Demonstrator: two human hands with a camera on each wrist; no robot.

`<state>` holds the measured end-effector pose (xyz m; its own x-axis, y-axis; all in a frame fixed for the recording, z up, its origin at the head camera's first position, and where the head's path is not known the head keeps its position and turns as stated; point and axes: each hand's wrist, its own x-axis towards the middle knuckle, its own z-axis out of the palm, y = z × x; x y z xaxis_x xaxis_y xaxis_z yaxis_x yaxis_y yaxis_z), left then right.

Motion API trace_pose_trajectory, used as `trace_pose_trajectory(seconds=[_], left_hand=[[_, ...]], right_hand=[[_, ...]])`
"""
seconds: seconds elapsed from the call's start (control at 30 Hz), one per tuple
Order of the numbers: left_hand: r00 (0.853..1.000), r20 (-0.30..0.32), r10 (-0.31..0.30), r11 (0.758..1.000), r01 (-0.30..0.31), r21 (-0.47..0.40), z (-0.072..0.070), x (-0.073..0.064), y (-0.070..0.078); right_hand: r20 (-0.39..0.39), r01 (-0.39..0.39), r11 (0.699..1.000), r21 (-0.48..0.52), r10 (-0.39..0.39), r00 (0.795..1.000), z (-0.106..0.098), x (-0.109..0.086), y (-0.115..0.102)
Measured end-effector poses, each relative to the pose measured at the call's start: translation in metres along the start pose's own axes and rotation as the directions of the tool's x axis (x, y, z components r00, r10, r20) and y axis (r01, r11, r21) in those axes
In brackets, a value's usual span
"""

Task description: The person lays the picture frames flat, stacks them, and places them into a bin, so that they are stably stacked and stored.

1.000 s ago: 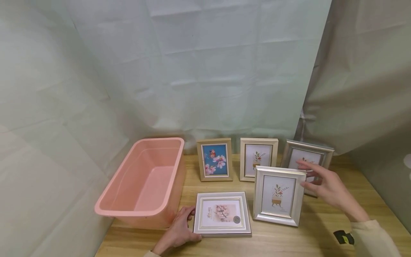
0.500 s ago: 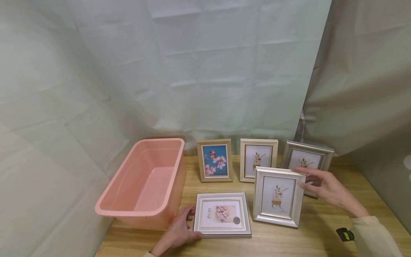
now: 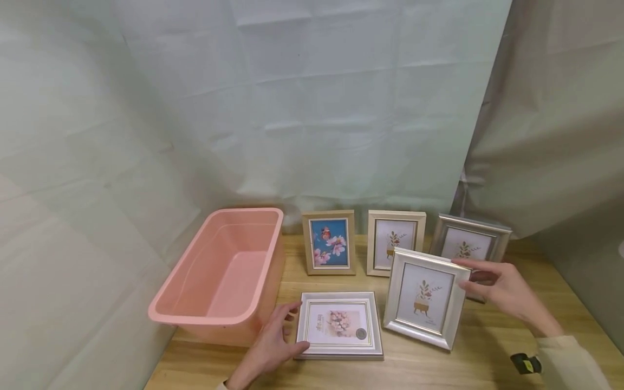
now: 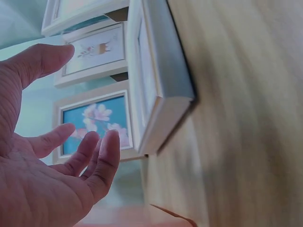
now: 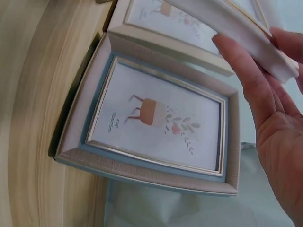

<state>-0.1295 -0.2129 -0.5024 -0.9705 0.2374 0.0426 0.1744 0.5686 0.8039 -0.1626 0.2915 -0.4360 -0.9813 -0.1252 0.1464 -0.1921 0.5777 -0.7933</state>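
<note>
My right hand [image 3: 512, 295] pinches the upper right corner of a silver-white picture frame [image 3: 460, 303], thumb in front and fingers behind. That frame stands tilted on the table and has a potted-plant print. In the right wrist view its edge [image 5: 236, 28] lies between thumb and fingers. My left hand [image 3: 273, 338] is spread at the left edge of a second silver-white picture frame [image 3: 341, 351], which lies flat with a pink flower print. In the left wrist view the fingers [image 4: 109, 161] are loosely bent and hold nothing.
A deep pink plastic tub [image 3: 265, 271] stands at the left. Along the back stand a gold frame with blue flower print [image 3: 310, 249], a cream frame [image 3: 371, 244] and a grey-silver frame [image 3: 498, 244]. Cloth curtains [image 3: 341, 108] hang behind the wooden table [image 3: 351, 374].
The frame in my right hand has tilted, its top shifting right and its lower right corner coming slightly nearer. My left hand's fingers have lifted and spread a little beside the flat frame.
</note>
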Motion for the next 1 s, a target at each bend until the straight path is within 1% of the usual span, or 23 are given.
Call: trace_pose_trajectory(seconds=[0.1,0.23,0.3,0.37,0.43,0.47,0.53,0.57,0.63,0.7,0.77,0.83,0.87,0.9,0.93,0.97,1.0], left_hand=[[1.000,-0.007,-0.006,1.000,0.006,-0.026,0.000,0.001,0.005],[1.000,-0.016,-0.004,0.998,0.003,-0.057,0.002,0.001,0.010],[1.000,-0.028,0.008,0.997,-0.010,-0.080,0.003,0.001,0.012],[0.999,-0.042,0.031,0.994,-0.036,-0.106,0.005,0.002,0.013],[0.996,-0.058,0.061,0.990,-0.068,-0.124,0.008,0.003,0.015],[0.995,-0.067,0.079,0.988,-0.087,-0.130,0.009,0.003,0.016],[0.993,-0.073,0.095,0.983,-0.105,-0.149,0.012,0.005,0.018],[0.992,-0.077,0.103,0.981,-0.114,-0.159,0.014,0.006,0.019],[0.993,-0.073,0.094,0.972,-0.108,-0.209,0.017,0.008,0.021],[0.995,-0.061,0.085,0.953,-0.098,-0.285,0.021,0.010,0.023],[0.996,-0.036,0.085,0.917,-0.093,-0.387,0.027,0.010,0.025],[0.995,0.002,0.095,0.864,-0.081,-0.497,0.032,0.010,0.026],[0.994,0.024,0.108,0.829,-0.077,-0.554,0.035,0.009,0.026],[0.991,0.047,0.127,0.787,-0.072,-0.613,0.038,0.008,0.026],[0.985,0.070,0.160,0.738,-0.072,-0.671,0.041,0.008,0.027],[0.976,0.091,0.200,0.684,-0.072,-0.725,0.043,0.008,0.026],[0.964,0.112,0.243,0.621,-0.066,-0.781,0.046,0.008,0.026]], right_hand=[[-0.027,-0.021,0.999,0.023,0.022,0.999,0.002,-0.005,-0.003],[-0.072,-0.076,0.992,0.100,0.083,0.994,0.007,-0.012,-0.008],[-0.099,-0.101,0.983,0.153,0.117,0.988,0.009,-0.015,-0.012],[-0.125,-0.112,0.961,0.253,0.147,0.981,0.011,-0.018,-0.016],[-0.147,-0.109,0.925,0.364,0.172,0.974,0.013,-0.020,-0.021],[-0.155,-0.103,0.899,0.425,0.185,0.970,0.014,-0.022,-0.024],[-0.168,-0.084,0.838,0.538,0.205,0.964,0.018,-0.025,-0.029],[-0.172,-0.075,0.813,0.578,0.211,0.962,0.020,-0.027,-0.032],[-0.179,-0.056,0.766,0.640,0.219,0.959,0.026,-0.030,-0.038],[-0.185,-0.035,0.724,0.689,0.222,0.957,0.033,-0.033,-0.044],[-0.189,-0.018,0.686,0.727,0.226,0.956,0.040,-0.036,-0.048],[-0.198,-0.011,0.651,0.759,0.248,0.948,0.048,-0.039,-0.053],[-0.201,-0.009,0.634,0.774,0.258,0.945,0.052,-0.041,-0.055],[-0.200,-0.014,0.619,0.785,0.274,0.941,0.057,-0.042,-0.057],[-0.197,-0.022,0.610,0.792,0.289,0.937,0.061,-0.044,-0.058],[-0.192,-0.030,0.602,0.798,0.302,0.934,0.065,-0.046,-0.060],[-0.188,-0.040,0.594,0.803,0.317,0.930,0.069,-0.047,-0.062]])
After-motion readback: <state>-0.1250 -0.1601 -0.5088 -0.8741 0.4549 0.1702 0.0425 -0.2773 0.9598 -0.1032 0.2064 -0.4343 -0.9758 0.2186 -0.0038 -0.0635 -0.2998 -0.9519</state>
